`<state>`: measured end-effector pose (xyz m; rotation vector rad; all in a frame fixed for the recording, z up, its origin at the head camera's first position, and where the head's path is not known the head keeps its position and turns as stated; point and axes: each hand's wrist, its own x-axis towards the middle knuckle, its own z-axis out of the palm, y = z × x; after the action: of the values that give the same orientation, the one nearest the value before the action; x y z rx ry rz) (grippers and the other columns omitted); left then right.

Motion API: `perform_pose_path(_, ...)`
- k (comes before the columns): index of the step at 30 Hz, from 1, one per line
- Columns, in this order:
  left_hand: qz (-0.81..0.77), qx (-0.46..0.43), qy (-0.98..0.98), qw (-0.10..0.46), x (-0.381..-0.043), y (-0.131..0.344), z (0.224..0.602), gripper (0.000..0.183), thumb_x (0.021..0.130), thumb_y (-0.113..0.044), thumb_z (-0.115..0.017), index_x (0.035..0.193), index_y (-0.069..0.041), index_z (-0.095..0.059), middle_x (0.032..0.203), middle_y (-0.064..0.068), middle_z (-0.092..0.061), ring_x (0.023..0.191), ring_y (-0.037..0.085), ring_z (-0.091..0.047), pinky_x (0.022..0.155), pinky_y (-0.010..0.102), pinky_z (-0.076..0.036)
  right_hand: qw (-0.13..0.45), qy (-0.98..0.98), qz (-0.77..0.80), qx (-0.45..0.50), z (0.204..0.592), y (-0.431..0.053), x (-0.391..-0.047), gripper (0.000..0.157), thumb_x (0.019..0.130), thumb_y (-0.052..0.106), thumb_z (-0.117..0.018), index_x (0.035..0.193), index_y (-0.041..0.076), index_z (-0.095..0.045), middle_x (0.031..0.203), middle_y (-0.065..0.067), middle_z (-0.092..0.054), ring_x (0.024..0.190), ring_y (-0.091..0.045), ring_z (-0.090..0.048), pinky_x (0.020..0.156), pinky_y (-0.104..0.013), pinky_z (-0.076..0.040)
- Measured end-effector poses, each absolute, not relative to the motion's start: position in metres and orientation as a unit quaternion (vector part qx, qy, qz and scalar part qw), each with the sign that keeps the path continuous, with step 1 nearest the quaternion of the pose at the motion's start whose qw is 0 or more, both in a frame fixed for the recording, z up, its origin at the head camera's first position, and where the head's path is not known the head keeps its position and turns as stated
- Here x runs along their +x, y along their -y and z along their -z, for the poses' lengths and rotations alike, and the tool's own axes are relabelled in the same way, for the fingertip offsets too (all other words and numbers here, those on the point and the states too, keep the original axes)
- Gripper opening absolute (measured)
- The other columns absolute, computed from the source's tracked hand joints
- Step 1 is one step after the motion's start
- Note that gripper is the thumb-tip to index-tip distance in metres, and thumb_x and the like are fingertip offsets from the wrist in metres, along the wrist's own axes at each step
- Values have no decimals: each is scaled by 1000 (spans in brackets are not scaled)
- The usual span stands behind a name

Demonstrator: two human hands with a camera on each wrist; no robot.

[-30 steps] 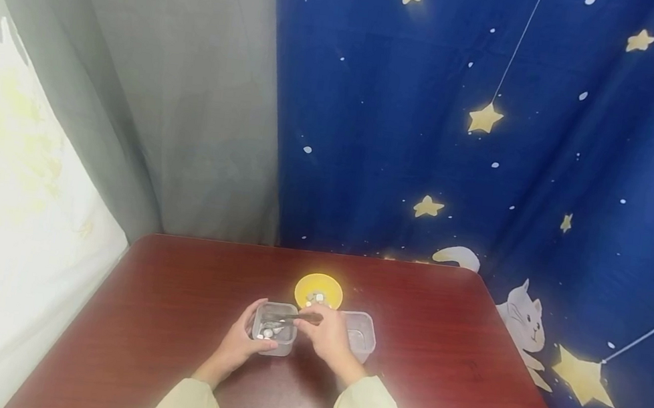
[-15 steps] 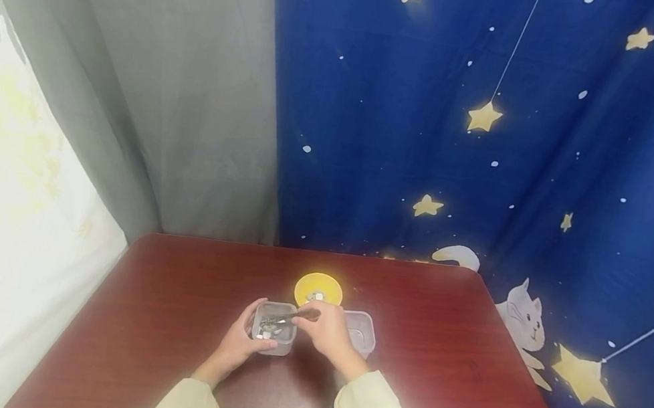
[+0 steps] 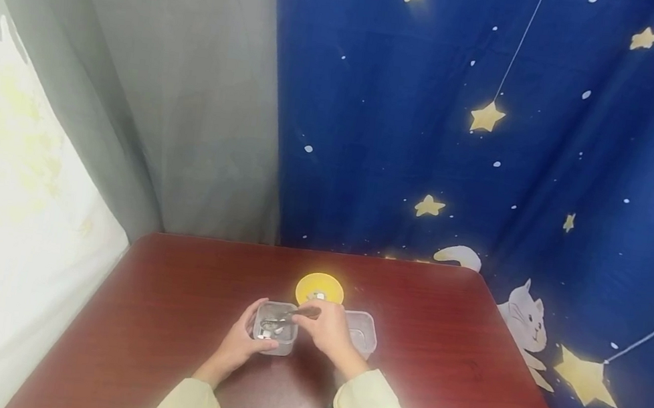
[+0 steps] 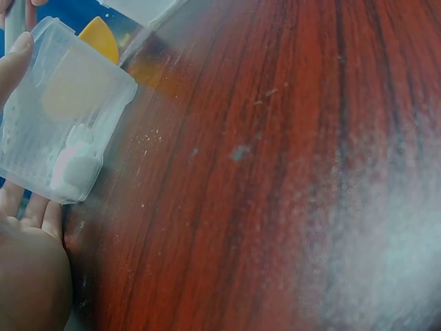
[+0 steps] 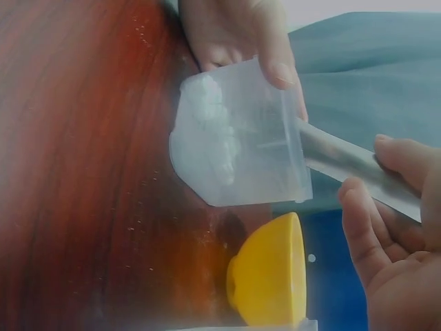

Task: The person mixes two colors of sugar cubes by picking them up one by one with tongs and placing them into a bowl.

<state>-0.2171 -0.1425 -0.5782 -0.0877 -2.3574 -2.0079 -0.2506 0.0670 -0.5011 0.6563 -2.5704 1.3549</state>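
My left hand [image 3: 240,341] grips a clear plastic container [image 3: 280,348] from its left side, thumb at the near rim and fingers round the far side. Several small white pieces [image 5: 215,117] lie at the bottom, seen through the wall in the right wrist view. My right hand [image 3: 326,330] pinches metal tongs [image 5: 344,162] between thumb and fingers. Their front end reaches down into the container, among the white pieces; whether the tips grasp one cannot be made out. Just behind stands a yellow bowl [image 3: 321,283] with several white and greyish pieces [image 3: 320,295] in it.
A second clear container [image 3: 369,335] stands to the right, partly behind my right hand and wrist. Everything rests on a dark red wooden table [image 3: 434,378]. Grey curtain [image 3: 222,118] and blue star-patterned curtain [image 3: 373,122] hang behind the table.
The tongs shift slightly within the left container, and their tips tilt lower among the white pieces. My left hand keeps its hold on the container, which stays in place.
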Motion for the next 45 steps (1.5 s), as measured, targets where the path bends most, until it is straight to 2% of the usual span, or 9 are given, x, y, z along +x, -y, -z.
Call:
perform_pose_path(9,655,-21,755,24,-216,140,575,98,65,-8,-90,147,-19,-37,139,9,-50,120,28,-51,100,44,-40,74,856,-473,192,499,-81,-251,17,76,15,-83,91,11,-76,89,-1,-73,75,-13,-70,65,-22,-54)
perform_pose_path(18,648,-25,761,23,-217,141,579,98,66,-11,-90,147,-18,-36,142,10,-48,125,29,-48,103,45,-36,38,858,-462,221,495,-82,-246,22,77,20,-83,92,6,-76,84,4,-70,72,-8,-67,63,-23,-53)
perform_pose_path(23,655,-27,755,20,-217,142,580,98,66,-9,-89,148,-19,-36,141,10,-48,124,29,-48,102,45,-38,46,860,-453,231,499,-81,-247,20,76,17,-83,92,6,-75,83,3,-70,73,-9,-67,65,-23,-54)
perform_pose_path(32,658,-25,752,17,-217,142,579,99,66,-8,-89,148,-19,-36,143,10,-47,127,29,-46,103,46,-36,61,864,-436,247,500,-83,-245,17,78,15,-82,92,8,-76,90,0,-72,78,-13,-69,69,-24,-54)
perform_pose_path(37,657,-24,753,18,-216,141,578,98,66,-7,-89,148,-19,-36,141,10,-48,125,29,-47,103,46,-37,56,851,-472,223,505,-85,-247,16,78,13,-81,92,6,-76,91,-1,-72,75,-12,-69,63,-23,-54)
perform_pose_path(41,659,-23,752,21,-216,141,577,98,65,-7,-89,147,-19,-37,139,9,-50,123,28,-49,102,45,-39,40,835,-516,184,504,-86,-247,15,79,10,-80,92,6,-76,82,0,-72,67,-10,-67,55,-24,-54)
perform_pose_path(45,657,-23,753,23,-216,141,577,99,64,-8,-90,147,-19,-37,138,9,-51,120,28,-51,100,43,-40,32,819,-554,148,499,-88,-246,17,79,10,-80,94,4,-76,75,-1,-71,59,-16,-66,53,-32,-55)
